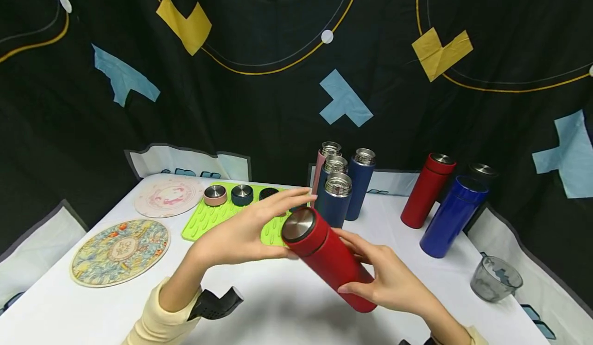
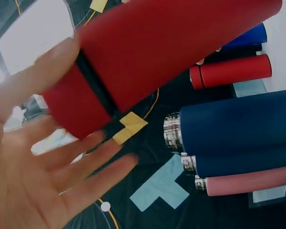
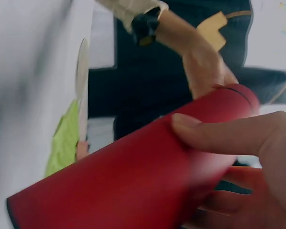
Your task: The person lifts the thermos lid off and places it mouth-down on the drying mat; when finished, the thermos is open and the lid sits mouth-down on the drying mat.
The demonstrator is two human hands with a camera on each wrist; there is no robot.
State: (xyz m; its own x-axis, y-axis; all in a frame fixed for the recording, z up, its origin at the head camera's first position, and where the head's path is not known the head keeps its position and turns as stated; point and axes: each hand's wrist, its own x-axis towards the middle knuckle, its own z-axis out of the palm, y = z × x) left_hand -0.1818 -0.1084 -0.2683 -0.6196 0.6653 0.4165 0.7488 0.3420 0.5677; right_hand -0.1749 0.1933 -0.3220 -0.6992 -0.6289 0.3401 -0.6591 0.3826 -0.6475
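A red thermos bottle (image 1: pixel 331 262) is held tilted above the white table, its steel-topped cap (image 1: pixel 298 225) pointing up and to the left. My right hand (image 1: pixel 384 273) grips its lower body, the thumb (image 3: pixel 200 133) lying along the near side and the fingers partly hidden behind. At the cap end, my left hand (image 1: pixel 245 226) has its thumb and fairly straight, spread fingers (image 2: pixel 100 186) on either side of the cap. The left thumb overlaps the cap in the left wrist view; whether it presses on it, I cannot tell.
Several uncapped bottles, blue (image 1: pixel 334 206) and pink (image 1: pixel 318 172), stand behind. Loose lids (image 1: pixel 215 195) sit on a green mat (image 1: pixel 204 221). To the left lie two round mats (image 1: pixel 88 262); to the right are capped red (image 1: pixel 423 195) and blue bottles (image 1: pixel 449 221) and a glass cup (image 1: pixel 493 283).
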